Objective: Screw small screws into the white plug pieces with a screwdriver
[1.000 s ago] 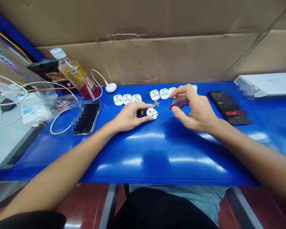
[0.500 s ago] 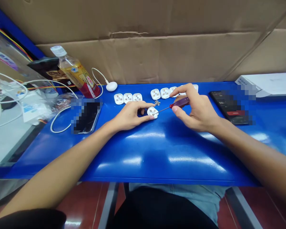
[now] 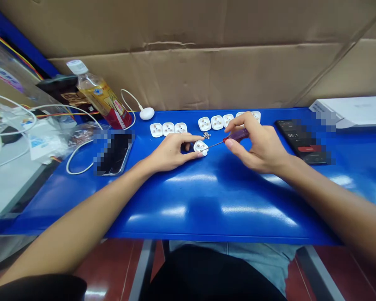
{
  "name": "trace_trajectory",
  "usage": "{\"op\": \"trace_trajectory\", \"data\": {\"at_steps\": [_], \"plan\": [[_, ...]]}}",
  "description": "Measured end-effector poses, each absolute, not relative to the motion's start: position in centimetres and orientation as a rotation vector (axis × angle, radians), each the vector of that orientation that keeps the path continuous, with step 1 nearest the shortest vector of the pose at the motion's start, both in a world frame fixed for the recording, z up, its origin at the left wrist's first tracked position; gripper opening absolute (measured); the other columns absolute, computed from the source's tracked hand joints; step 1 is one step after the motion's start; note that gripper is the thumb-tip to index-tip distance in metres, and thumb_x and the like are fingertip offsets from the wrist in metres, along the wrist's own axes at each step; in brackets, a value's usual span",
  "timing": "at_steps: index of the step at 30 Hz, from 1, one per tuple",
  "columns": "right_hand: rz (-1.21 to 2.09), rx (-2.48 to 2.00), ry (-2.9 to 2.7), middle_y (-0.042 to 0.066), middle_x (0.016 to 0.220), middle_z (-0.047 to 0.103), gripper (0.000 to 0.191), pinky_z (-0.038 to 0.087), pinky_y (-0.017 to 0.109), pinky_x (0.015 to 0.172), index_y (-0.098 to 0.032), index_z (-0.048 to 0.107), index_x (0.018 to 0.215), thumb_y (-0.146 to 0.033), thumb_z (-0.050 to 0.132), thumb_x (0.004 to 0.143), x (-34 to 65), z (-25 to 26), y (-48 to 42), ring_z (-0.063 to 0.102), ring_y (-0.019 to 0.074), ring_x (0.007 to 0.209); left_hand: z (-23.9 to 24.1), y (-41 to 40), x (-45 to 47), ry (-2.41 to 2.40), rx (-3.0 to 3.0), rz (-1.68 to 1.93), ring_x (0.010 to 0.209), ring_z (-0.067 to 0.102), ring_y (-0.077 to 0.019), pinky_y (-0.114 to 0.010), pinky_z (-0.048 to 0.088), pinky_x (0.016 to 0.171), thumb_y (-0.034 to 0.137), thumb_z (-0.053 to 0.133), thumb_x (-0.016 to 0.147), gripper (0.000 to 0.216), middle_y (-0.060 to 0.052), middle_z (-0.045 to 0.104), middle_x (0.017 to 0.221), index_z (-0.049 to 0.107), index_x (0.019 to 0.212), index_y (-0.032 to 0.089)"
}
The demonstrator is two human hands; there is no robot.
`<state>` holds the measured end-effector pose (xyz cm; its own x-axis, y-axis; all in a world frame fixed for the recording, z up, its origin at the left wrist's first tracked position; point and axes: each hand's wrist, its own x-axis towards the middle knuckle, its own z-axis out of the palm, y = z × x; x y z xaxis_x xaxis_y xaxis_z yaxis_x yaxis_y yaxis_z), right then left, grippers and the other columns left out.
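My left hand (image 3: 172,152) pinches a small white plastic housing (image 3: 199,146) with metal contacts between thumb and fingers, on the blue table. In my right hand (image 3: 258,144) is a screwdriver (image 3: 238,135) with a purple and red handle, its thin shaft slanting down left. The screwdriver's tip meets the housing's near side. Just behind the housing lies a little heap of screws (image 3: 207,135). Three similar white housings (image 3: 168,129) sit in a row at the back left. Several more white housings (image 3: 217,122) stand at the back right, partly hidden by my right hand.
A dark phone (image 3: 114,154) lies left, near a leaning drink bottle (image 3: 105,100) and white cables. Another phone (image 3: 302,142) with a lit screen lies right, before a white box (image 3: 352,110). Cardboard (image 3: 238,75) stands behind the blue table (image 3: 200,192).
The fingers of my right hand have shifted on the screwdriver's handle, the index finger curling further round. My left hand and the housing stay in place.
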<state>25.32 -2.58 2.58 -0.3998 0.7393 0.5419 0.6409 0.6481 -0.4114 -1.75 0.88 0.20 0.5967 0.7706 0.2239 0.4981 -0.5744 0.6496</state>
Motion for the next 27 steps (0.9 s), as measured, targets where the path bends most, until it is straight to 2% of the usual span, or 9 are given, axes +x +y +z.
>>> {"op": "trace_trajectory", "data": {"at_steps": [4,8,13,17,21,25,27], "plan": [[0.125,-1.090,-2.134,0.004,0.086,0.076,0.015,0.058,0.036,0.060,-0.027,0.060,0.101,-0.041,0.066,0.098,25.30,2.54,-2.50,0.075,0.0243,0.072,0.25,0.81,-1.70,1.001,2.285,0.670,0.071,0.057,-0.0164,-0.029,0.043,0.070,0.048,0.077,0.093,0.052,-0.002,0.068,0.081,0.076,0.137,0.020],[0.159,-1.011,-2.170,0.005,0.093,0.078,0.014,0.061,0.037,0.066,-0.027,0.060,0.104,-0.034,0.067,0.095,25.34,2.66,-2.50,0.076,0.0236,0.075,0.14,0.85,-1.73,1.000,2.296,0.680,0.072,0.058,-0.0168,-0.029,0.043,0.071,0.048,0.077,0.092,0.052,-0.003,0.069,0.081,0.076,0.136,0.019],[0.050,-1.067,-2.157,0.001,0.070,0.071,0.014,0.053,0.034,0.053,-0.027,0.061,0.091,-0.039,0.068,0.095,25.21,2.93,-2.67,0.067,0.0209,0.056,0.16,0.80,-1.72,1.001,2.291,0.686,0.071,0.057,-0.0161,-0.029,0.041,0.069,0.047,0.078,0.092,0.052,-0.002,0.067,0.079,0.076,0.136,0.019],[0.134,-1.016,-2.181,0.005,0.092,0.078,0.013,0.059,0.037,0.064,-0.026,0.062,0.103,-0.031,0.067,0.093,25.02,3.06,-2.83,0.074,0.0231,0.070,0.19,0.75,-1.69,1.005,2.274,0.677,0.070,0.056,-0.0159,-0.029,0.040,0.068,0.048,0.078,0.092,0.053,-0.001,0.065,0.078,0.076,0.136,0.020],[0.093,-1.060,-2.122,0.002,0.080,0.074,0.011,0.057,0.037,0.060,-0.027,0.061,0.101,-0.033,0.068,0.095,24.96,3.09,-2.91,0.072,0.0222,0.064,0.09,0.83,-1.72,0.991,2.304,0.681,0.069,0.054,-0.0152,-0.029,0.039,0.067,0.050,0.078,0.092,0.052,-0.001,0.064,0.077,0.077,0.135,0.020],[0.168,-0.973,-2.168,0.006,0.098,0.077,0.016,0.060,0.037,0.067,-0.026,0.059,0.107,-0.024,0.067,0.092,24.98,3.06,-2.78,0.074,0.0224,0.075,0.06,0.82,-1.70,0.997,2.303,0.673,0.068,0.054,-0.0150,-0.028,0.039,0.066,0.050,0.078,0.092,0.052,-0.001,0.065,0.077,0.077,0.133,0.019],[0.171,-1.004,-2.141,0.004,0.093,0.077,0.011,0.059,0.036,0.064,-0.026,0.059,0.103,-0.026,0.066,0.094,25.00,2.98,-2.64,0.075,0.0225,0.073,0.11,0.77,-1.66,0.992,2.304,0.674,0.068,0.054,-0.0148,-0.028,0.039,0.067,0.049,0.079,0.092,0.051,-0.001,0.066,0.078,0.077,0.133,0.019]]}}
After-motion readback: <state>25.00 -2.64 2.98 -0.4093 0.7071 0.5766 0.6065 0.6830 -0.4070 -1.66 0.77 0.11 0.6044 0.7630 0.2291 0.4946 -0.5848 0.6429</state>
